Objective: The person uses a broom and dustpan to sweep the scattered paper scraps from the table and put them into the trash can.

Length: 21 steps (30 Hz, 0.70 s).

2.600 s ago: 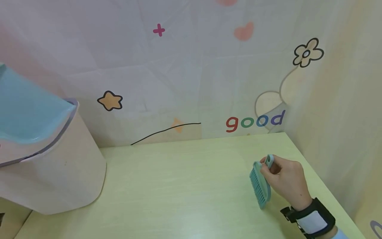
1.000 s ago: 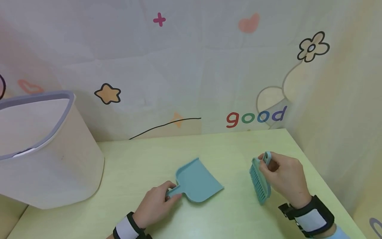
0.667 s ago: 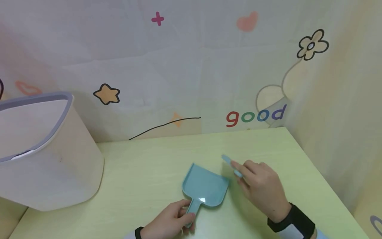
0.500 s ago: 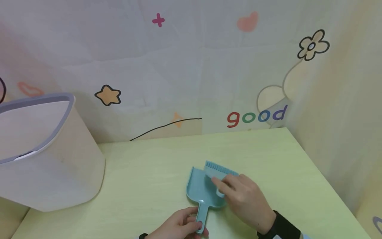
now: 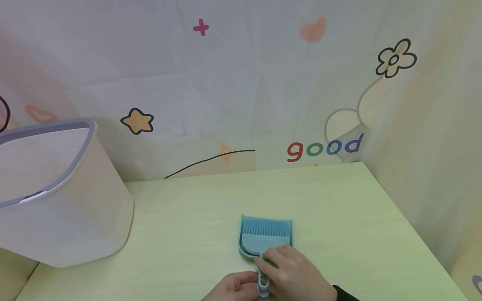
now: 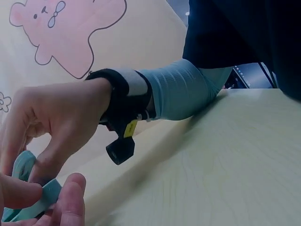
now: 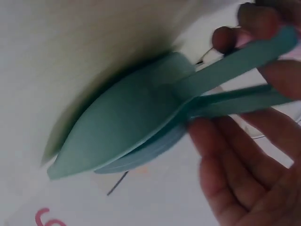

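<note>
A light-blue dustpan (image 5: 240, 246) is held low over the table's near middle, its wide edge facing away. Laid in its scoop is a matching hand brush (image 5: 265, 241), bristles toward that edge. My left hand (image 5: 237, 287) grips the dustpan's handle between thumb and fingers. With its fingers on the brush handle, my right hand (image 5: 297, 274) holds the brush against the pan. In the right wrist view the dustpan's underside (image 7: 117, 117) shows, and the two handles stand slightly apart. In the left wrist view, my right hand (image 6: 61, 117) bends over the handle ends.
A white bin (image 5: 86, 200) with a grey-purple rim stands at the left, its top uncovered. The pale green table (image 5: 180, 234) runs back to a printed cloth (image 5: 226, 92). Another cloth (image 5: 433, 146) hangs along the right side.
My left hand has brought the dustpan from the left and turned its handle toward me. My right hand has moved left with the brush, flipped it and laid it in the pan.
</note>
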{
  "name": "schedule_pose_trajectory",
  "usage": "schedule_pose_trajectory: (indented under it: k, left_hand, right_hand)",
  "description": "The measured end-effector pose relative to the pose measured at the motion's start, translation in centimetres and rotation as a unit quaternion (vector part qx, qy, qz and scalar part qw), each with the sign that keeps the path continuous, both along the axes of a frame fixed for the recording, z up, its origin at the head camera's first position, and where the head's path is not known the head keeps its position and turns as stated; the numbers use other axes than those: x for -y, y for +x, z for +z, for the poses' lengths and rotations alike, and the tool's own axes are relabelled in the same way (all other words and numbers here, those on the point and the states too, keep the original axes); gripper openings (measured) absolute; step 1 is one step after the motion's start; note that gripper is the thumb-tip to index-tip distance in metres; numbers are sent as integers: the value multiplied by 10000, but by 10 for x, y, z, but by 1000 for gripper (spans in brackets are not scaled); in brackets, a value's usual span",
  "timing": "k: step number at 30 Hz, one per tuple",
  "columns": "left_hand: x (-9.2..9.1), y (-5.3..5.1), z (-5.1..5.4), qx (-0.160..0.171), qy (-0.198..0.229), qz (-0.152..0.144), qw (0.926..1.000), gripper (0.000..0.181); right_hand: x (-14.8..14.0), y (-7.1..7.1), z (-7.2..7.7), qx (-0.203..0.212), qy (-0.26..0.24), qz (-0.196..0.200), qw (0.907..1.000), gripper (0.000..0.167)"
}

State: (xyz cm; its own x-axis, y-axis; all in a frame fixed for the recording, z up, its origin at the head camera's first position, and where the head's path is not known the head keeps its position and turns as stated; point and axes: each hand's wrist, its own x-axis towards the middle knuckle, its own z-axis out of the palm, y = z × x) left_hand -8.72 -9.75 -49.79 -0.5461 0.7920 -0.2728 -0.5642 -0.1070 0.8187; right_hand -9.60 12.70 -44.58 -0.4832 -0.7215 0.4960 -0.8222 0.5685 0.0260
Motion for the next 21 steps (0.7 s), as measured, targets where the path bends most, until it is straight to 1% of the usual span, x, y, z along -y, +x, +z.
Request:
schedule_pose_trajectory:
  k: [2, 4, 7, 11, 14, 16, 18, 21]
  left_hand:
    - [1, -1, -1, 85, -88, 24, 9999, 54]
    - [1, -1, -1, 142, -120, 8, 9998, 53]
    - [2, -1, -1, 199, -104, -20, 9997, 53]
    - [0, -1, -1, 223, -52, 46, 9997, 51]
    - [-2, -1, -1, 226, -45, 165, 9996, 48]
    - [-2, -2, 0, 244, -182, 263, 9992, 47]
    - [-2, -5, 2, 231, -391, 356, 9983, 45]
    - [-1, -13, 6, 261, -710, 588, 9954, 44]
  right_hand:
    - [0, 1, 4, 560, 226, 11, 9982, 40]
    - [-1, 1, 7, 1060, 432, 11, 9934, 36]
    - [-3, 0, 10, 1538, 613, 34, 9862, 35]
    - [-7, -2, 10, 1780, 581, 28, 9823, 23]
    - [-9, -4, 9, 1718, 560, 32, 9835, 18]
    - [-11, -6, 8, 1713, 569, 9, 9836, 17]
    - [-12, -8, 7, 1772, 553, -99, 9826, 20]
    - [-14, -11, 9, 2059, 523, -480, 9760, 25]
